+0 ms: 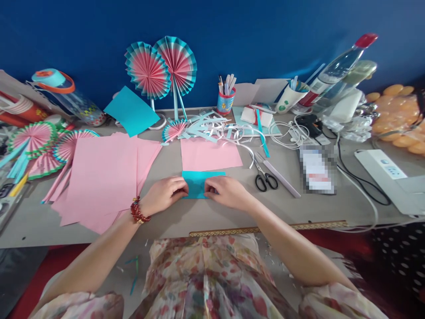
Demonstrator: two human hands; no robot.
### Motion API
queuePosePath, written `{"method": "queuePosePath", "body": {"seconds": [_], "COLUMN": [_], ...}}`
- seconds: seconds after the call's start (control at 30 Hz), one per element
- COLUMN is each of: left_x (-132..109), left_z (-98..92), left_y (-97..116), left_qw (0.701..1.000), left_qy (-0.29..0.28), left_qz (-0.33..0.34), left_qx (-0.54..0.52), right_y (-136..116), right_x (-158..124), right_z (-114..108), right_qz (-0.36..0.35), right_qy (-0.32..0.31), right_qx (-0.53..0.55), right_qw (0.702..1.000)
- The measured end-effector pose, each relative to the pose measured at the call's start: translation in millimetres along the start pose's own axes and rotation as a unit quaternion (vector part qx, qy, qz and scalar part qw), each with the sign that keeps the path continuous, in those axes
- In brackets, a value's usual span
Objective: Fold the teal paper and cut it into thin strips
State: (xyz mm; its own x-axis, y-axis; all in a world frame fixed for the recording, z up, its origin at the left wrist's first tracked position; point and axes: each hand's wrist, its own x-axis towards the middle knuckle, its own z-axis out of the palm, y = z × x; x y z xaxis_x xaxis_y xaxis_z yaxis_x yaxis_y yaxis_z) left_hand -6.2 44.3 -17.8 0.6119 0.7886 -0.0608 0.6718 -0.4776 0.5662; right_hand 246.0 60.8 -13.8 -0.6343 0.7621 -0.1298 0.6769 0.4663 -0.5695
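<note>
A turquoise paper strip [195, 182] lies at the middle of the table in front of me. My left hand [166, 193] has its fingers curled at the strip's left edge, pinching it. On the right part of the strip, my right hand [229, 192] grips the lower edge with bent fingers; its fingertips are partly hidden. Just behind the strip is a pink paper sheet [212, 155]. To the left of my left hand is a stack of pink paper [102, 177]. Black-handled scissors [265, 180] rest to the right of my right hand, beside a pale lilac stick-like tool [282, 178].
White and turquoise paper scraps [212, 127] spread behind the pink sheet. Two pleated paper fans [175, 66] lean on the blue wall, near a turquoise sheet [132, 111]. A phone [317, 170], a coiled white cable [288, 135] and a power strip [388, 166] are at right.
</note>
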Motion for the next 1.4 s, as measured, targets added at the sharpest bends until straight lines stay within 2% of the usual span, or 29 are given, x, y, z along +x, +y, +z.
{"method": "queuePosePath", "body": {"seconds": [0.73, 1.4], "left_x": [0.1, -2.7], "left_z": [-0.5, 2.8], "left_y": [1.8, -0.5], "left_qw": [1.0, 1.0], "left_qy": [-0.003, 0.004], "left_qz": [0.002, 0.022], "left_qx": [0.005, 0.021], "right_y": [-0.8, 1.1], "right_x": [1.0, 1.1], "right_z": [-1.0, 0.6], "right_qz": [0.015, 0.006], "right_qy": [-0.012, 0.001], "right_qx": [-0.005, -0.001], "right_qw": [1.0, 1.0]}}
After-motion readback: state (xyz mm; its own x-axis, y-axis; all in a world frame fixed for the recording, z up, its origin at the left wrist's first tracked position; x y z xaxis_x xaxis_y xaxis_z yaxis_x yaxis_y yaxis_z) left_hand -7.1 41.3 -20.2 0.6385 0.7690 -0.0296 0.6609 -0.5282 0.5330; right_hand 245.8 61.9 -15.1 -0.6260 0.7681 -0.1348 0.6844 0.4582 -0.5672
